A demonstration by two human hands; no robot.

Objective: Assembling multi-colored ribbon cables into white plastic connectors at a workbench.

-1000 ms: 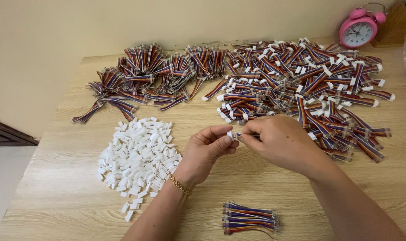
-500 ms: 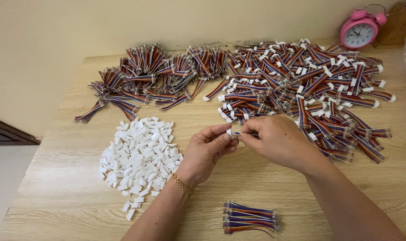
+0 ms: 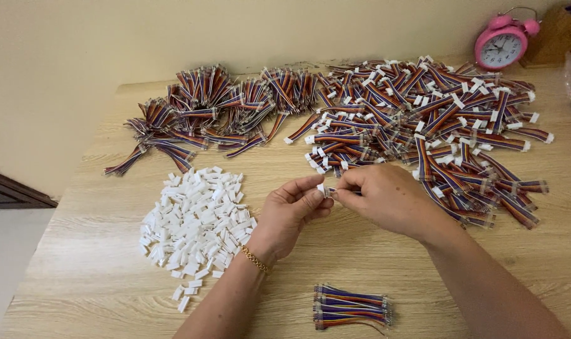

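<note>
My left hand (image 3: pixel 290 213) and my right hand (image 3: pixel 386 199) meet over the middle of the wooden table (image 3: pixel 97 270). The left fingertips pinch a small white plastic connector housing (image 3: pixel 322 189). My right hand pinches the end of a short rainbow ribbon cable at that housing; most of the cable is hidden under the hand. A heap of loose white housings (image 3: pixel 194 223) lies just left of my left hand. A gold bracelet circles my left wrist.
A big spread of rainbow cables with white ends (image 3: pixel 424 119) covers the far right of the table. Bundles of bare-ended cables (image 3: pixel 204 113) lie far left. A small stack of cables (image 3: pixel 351 306) sits near the front edge. A pink alarm clock (image 3: pixel 502 44) stands at the back right.
</note>
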